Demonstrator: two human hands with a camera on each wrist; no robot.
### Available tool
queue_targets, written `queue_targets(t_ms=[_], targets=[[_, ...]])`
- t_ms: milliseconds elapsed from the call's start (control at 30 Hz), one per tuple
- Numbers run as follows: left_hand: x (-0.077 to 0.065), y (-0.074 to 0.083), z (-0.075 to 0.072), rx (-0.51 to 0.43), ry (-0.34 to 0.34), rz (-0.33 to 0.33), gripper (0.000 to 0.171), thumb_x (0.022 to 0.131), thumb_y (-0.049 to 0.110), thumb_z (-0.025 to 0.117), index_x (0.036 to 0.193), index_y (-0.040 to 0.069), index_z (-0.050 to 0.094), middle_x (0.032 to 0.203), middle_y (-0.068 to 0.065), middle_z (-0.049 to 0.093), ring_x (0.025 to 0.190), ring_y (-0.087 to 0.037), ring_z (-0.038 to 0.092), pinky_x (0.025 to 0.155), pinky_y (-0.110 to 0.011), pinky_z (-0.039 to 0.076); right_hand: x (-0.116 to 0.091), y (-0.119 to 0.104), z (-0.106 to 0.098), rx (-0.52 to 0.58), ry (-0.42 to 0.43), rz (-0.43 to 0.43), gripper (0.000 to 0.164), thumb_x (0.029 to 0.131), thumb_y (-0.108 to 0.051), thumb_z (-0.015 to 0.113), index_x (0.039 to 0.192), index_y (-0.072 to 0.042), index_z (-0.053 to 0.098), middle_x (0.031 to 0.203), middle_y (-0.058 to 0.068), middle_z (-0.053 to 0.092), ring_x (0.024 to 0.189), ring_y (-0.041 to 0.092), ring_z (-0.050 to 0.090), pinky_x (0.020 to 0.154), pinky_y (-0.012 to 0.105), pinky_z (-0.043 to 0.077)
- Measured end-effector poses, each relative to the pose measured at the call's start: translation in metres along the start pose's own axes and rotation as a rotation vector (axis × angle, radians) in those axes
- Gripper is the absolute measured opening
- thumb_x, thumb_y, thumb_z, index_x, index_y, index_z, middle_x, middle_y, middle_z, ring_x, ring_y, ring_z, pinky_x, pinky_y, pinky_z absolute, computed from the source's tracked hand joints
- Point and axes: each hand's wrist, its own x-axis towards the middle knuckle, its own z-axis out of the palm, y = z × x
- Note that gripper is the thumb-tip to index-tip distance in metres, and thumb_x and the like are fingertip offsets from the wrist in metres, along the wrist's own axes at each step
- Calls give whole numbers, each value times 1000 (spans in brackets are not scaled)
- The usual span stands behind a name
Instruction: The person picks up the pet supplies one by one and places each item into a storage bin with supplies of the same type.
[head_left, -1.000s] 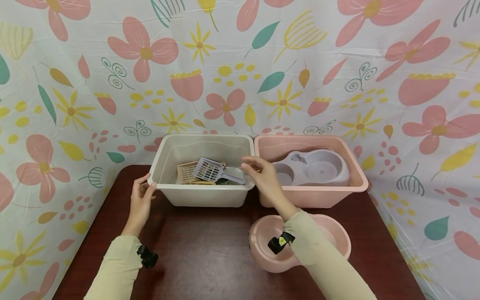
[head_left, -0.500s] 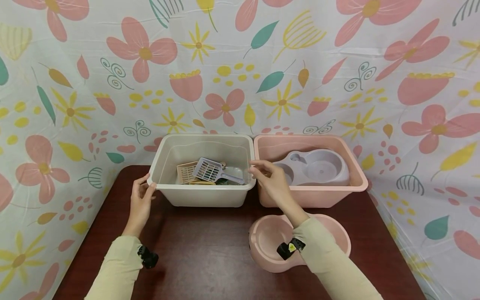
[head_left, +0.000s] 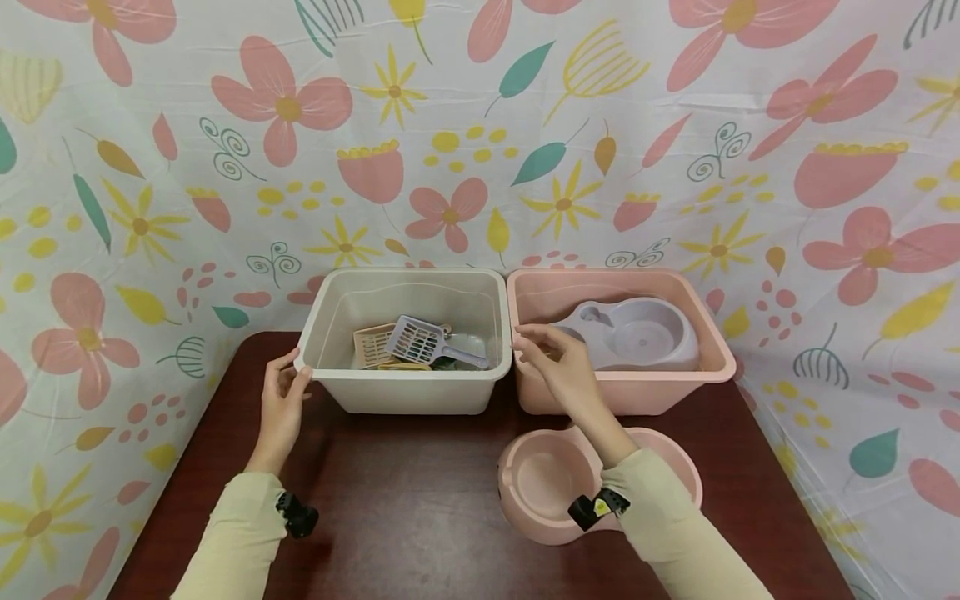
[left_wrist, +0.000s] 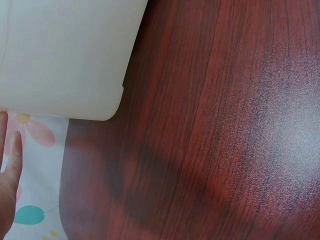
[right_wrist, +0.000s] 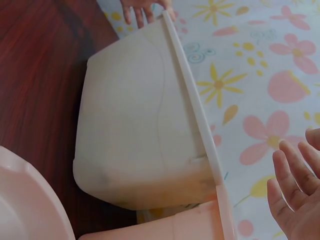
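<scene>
My left hand (head_left: 283, 398) holds the front left corner of a grey-white litter box (head_left: 408, 392), thumb and fingertips at its rim. Inside lie a lavender litter scoop (head_left: 420, 340), a beige slotted scoop (head_left: 369, 346) and other small items, partly hidden. My right hand (head_left: 561, 367) holds nothing, its fingers loosely bent above the left front rim of a pink litter box (head_left: 637, 393). A lavender double pet bowl (head_left: 645, 333) sits in that box, its left part behind my hand. In the right wrist view the right hand (right_wrist: 295, 195) shows its spread fingers apart from the boxes.
A pink double pet bowl (head_left: 547, 479) stands on the dark red wooden table (head_left: 405, 500) in front of the pink box, partly under my right forearm. Both boxes stand side by side against the flower-patterned cloth (head_left: 450, 125) behind the table.
My right hand has moved right, away from the grey-white litter box to over the pink box's left front corner. My left hand has stayed at its corner.
</scene>
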Motion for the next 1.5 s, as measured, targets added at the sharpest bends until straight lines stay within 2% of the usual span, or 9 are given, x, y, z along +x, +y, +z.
queue_targets(t_ms=[133,200,300,500,633,800,1100,1367,1500], targets=[[0,-1,0,10,1,-5,47,105,15,48,146,-2,34,127,-16,49,99,-2,49,78,-18,44,-4,3,-7,-16,0,-11,33,97,-25,67,121,-2,68,105,15,71,93,31,68,80,30,56],[0,-1,0,15,2,-7,48,105,15,48,147,-2,33,127,-14,49,100,-2,49,80,-21,45,-6,4,-11,-43,8,-7,33,97,-27,67,121,-5,68,107,13,71,95,27,67,81,27,54],[0,0,0,22,1,-9,47,105,16,48,147,-2,33,125,-11,49,100,-2,49,81,-23,45,-9,5,-16,-39,21,-1,34,97,-26,66,122,-4,67,110,13,70,97,28,67,83,25,52],[-1,2,1,12,12,-17,45,105,14,48,146,-1,35,122,-12,51,99,-4,51,83,-27,45,-14,8,-25,-10,31,-1,34,99,-25,63,123,-1,66,104,16,71,97,31,67,86,30,52],[-2,2,2,8,10,-20,46,105,15,48,146,-1,35,126,-20,51,99,-5,51,82,-24,45,-17,10,-33,-36,43,10,33,99,-28,63,123,-6,67,103,14,72,94,20,68,85,30,52],[-2,2,1,14,7,-16,46,105,15,48,146,0,35,128,-25,50,99,-6,51,78,-17,43,-20,10,-40,-66,64,4,34,99,-27,64,123,-4,67,106,18,71,90,21,68,80,25,52],[-1,1,1,17,5,-1,46,105,15,48,146,-1,34,125,-17,50,98,-4,51,78,-17,43,-25,12,-54,-75,80,15,35,100,-25,62,124,0,65,104,18,71,84,14,67,78,25,53],[0,-3,0,7,1,6,48,105,16,48,147,-2,33,124,-19,50,98,-4,51,77,-16,43,-32,15,-68,-83,64,36,36,100,-29,60,127,-5,65,106,14,71,89,17,67,82,28,54],[6,-15,-3,12,-2,-4,48,105,17,48,148,1,33,125,-17,50,100,-6,51,79,-18,44,-34,19,-73,-98,69,46,37,100,-29,61,128,-5,64,107,12,72,90,17,68,82,27,54]])
